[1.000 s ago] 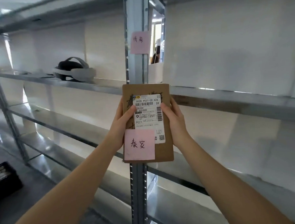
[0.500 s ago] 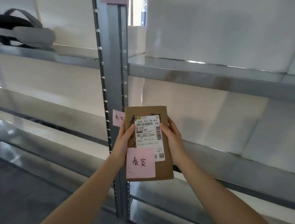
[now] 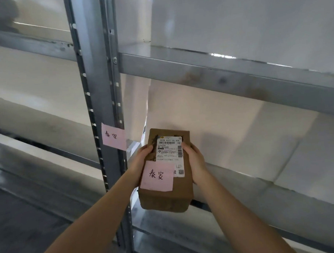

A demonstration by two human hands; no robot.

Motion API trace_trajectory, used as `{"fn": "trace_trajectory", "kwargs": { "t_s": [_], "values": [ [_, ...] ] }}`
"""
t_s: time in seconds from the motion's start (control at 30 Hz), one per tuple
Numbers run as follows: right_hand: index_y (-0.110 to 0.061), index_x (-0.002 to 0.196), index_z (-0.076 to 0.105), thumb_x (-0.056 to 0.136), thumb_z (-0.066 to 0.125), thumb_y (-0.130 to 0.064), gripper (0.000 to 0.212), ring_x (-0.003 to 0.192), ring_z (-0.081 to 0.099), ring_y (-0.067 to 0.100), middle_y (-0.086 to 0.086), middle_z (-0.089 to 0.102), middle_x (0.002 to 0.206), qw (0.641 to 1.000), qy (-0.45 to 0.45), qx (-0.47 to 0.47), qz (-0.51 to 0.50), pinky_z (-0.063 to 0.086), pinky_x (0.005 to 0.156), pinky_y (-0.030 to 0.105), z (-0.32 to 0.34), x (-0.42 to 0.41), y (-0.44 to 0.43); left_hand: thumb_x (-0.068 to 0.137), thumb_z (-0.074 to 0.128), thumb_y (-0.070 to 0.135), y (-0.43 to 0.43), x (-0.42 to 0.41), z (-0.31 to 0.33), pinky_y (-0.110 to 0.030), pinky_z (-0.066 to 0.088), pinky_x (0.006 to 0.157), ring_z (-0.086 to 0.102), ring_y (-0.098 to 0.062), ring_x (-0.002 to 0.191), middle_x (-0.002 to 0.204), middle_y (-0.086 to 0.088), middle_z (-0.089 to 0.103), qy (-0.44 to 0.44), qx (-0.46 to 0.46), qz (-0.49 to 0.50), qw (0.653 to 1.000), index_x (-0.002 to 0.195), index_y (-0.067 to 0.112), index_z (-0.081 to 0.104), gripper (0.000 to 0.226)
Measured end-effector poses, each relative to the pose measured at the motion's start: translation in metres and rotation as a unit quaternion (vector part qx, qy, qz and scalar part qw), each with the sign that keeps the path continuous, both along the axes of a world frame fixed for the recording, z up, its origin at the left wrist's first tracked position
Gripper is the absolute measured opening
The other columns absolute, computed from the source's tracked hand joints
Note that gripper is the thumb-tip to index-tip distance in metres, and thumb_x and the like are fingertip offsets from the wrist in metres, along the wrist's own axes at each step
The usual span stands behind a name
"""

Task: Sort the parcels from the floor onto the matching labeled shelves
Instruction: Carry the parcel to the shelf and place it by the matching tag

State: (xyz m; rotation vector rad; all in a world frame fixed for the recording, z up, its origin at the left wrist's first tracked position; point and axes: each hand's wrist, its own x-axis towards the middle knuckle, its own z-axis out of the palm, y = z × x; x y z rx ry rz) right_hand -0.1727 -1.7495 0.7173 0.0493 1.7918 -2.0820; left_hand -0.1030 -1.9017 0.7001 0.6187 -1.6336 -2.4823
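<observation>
I hold a brown cardboard parcel [image 3: 173,196] between both hands, its top face tilted up toward me. A white shipping label and a pink handwritten note [image 3: 157,176] are stuck on that face. My left hand [image 3: 142,158] grips its left side and my right hand [image 3: 195,160] grips its right side. The parcel hovers over the front edge of a metal shelf [image 3: 270,190] to the right of the upright post [image 3: 104,102]. A pink label [image 3: 113,136] on that post carries the same handwritten characters as the parcel's note.
A higher metal shelf [image 3: 227,74] runs above the parcel, with white wall panels behind. To the left of the post are more shelf levels [image 3: 30,46]. The dark floor [image 3: 23,228] lies at the lower left.
The parcel has moved down and forward, from upright in front of the post to tilted over the lower right shelf. My view dropped, and the matching pink post label is now in full view.
</observation>
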Motion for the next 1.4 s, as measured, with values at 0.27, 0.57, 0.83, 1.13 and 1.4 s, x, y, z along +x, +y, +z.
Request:
{"fn": "trace_trajectory", "kwargs": {
  "t_s": [0.27,0.57,0.83,1.13,1.4],
  "values": [
    [-0.011,0.123,0.059,0.092,0.054,-0.038,0.041,0.078,0.068,0.022,0.011,0.071,0.102,0.994,-0.034,0.095,0.038,0.051,0.058,0.027,-0.020,-0.034,-0.008,0.096,0.040,0.033,-0.004,-0.027,-0.017,-0.020,0.051,0.040,0.065,-0.014,0.043,0.057,-0.002,0.072,-0.042,-0.013,-0.041,0.998,0.092,0.014,0.058,0.026],
    [-0.015,0.128,0.053,0.094,0.048,-0.041,0.044,0.083,0.065,0.014,0.002,0.069,0.105,0.968,0.081,0.233,0.046,0.052,0.070,0.029,-0.014,-0.027,-0.004,0.097,0.038,0.035,0.002,-0.029,-0.006,-0.021,0.052,0.041,0.067,-0.010,0.049,0.095,-0.008,0.067,-0.005,-0.071,-0.022,0.997,0.129,0.021,0.039,0.035],
    [-0.017,0.138,0.045,0.094,0.044,-0.044,0.052,0.100,0.064,0.021,0.006,0.066,0.116,0.967,0.083,0.233,0.056,0.053,0.085,0.036,-0.011,-0.011,0.005,0.098,0.035,0.032,0.004,-0.026,-0.008,-0.022,0.052,0.040,0.068,-0.011,0.050,0.094,-0.009,0.067,-0.002,-0.042,-0.011,0.999,0.129,0.019,0.041,0.034],
    [-0.013,0.135,0.047,0.096,0.045,-0.039,0.047,0.087,0.062,0.016,0.007,0.066,0.109,0.969,0.085,0.229,0.033,0.049,0.065,0.024,-0.016,-0.005,0.009,0.098,0.038,0.031,0.008,-0.022,-0.009,-0.021,0.051,0.039,0.067,-0.011,0.049,0.089,-0.006,0.067,0.009,-0.035,-0.002,0.999,0.125,0.022,0.045,0.030],
    [-0.015,0.132,0.048,0.098,0.041,-0.039,0.043,0.106,0.059,0.016,-0.003,0.060,0.117,0.897,0.240,0.370,0.020,0.047,0.086,0.031,-0.010,0.013,0.007,0.097,0.038,0.024,0.006,-0.032,-0.017,-0.025,0.056,0.053,0.067,-0.021,0.074,0.109,-0.013,0.065,0.002,-0.091,0.037,0.995,0.134,0.016,0.043,0.038]
  ]
}}
